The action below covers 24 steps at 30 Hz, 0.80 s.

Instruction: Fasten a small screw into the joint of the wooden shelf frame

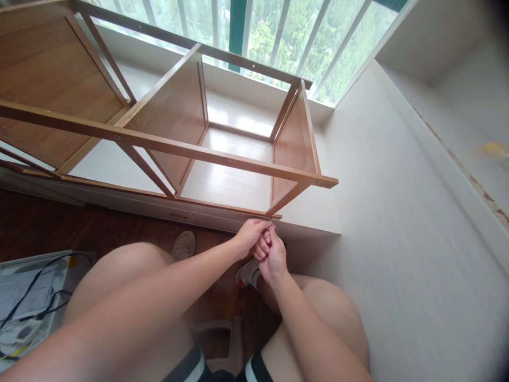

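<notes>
A brown wooden shelf frame [222, 158] lies on its side on a white ledge, its rails and panels forming open bays. Both my hands meet just below the frame's near right corner. My left hand [253, 237] has its fingers bent together near the end of the lower rail [222, 206]. Close against it, my right hand [275, 259] is closed, thumb raised, pinching at the same spot. Something small and thin seems to be between the fingertips, too small to name. Screw holes show along the upper rails.
The white ledge [318, 215] has a drawer-like front with a handle [177, 215]. A white wall [397, 212] rises on the right, and a barred window [278, 37] stands behind. At lower left, a box [79, 260] holds cables and papers. A plastic stool [236, 339] is beneath me.
</notes>
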{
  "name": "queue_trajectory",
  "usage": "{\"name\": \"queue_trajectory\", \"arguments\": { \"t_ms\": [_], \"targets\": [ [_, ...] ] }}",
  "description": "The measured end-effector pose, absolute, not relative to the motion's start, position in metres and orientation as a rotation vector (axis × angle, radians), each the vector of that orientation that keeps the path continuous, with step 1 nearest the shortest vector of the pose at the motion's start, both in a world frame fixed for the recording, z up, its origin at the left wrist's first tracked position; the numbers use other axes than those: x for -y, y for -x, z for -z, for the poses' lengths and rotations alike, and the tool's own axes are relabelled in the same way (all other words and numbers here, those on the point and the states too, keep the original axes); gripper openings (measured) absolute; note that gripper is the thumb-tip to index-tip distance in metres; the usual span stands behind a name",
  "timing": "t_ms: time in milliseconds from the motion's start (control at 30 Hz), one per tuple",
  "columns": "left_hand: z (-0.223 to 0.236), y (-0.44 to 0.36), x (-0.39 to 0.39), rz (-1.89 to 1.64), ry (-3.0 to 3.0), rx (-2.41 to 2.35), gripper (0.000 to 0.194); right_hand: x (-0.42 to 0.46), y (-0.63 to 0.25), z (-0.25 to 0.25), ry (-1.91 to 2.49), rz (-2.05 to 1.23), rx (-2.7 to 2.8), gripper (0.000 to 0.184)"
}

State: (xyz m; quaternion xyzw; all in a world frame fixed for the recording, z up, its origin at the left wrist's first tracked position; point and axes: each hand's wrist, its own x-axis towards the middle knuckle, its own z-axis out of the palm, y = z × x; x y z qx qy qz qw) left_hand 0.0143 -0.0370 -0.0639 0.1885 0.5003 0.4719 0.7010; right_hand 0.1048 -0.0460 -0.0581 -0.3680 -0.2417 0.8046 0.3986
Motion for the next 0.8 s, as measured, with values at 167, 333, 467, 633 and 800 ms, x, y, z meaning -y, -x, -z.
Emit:
{"name": "queue_trajectory", "arguments": {
  "t_ms": [167, 333, 467, 633, 800],
  "targets": [
    [0.066, -0.015, 0.038, -1.101, -0.433, -1.104, 0.033, 0.048, -0.103, 0.058, 1.000, -1.962, 0.681, 0.040],
    [0.063, -0.015, 0.038, -1.072, -0.424, -1.086, 0.034, 0.050, -0.103, 0.061, 1.026, -1.907, 0.721, 0.041],
    [0.062, -0.015, 0.037, -1.074, -0.396, -1.062, 0.030, 0.048, -0.103, 0.066, 1.095, -1.805, 0.803, 0.042],
    [0.064, -0.015, 0.034, -1.149, -0.361, -1.092, 0.021, 0.043, -0.106, 0.071, 1.244, -1.682, 0.984, 0.045],
    [0.065, -0.015, 0.035, -1.175, -0.381, -1.099, 0.021, 0.041, -0.110, 0.069, 1.360, -1.578, 1.192, 0.046]
  ]
}}
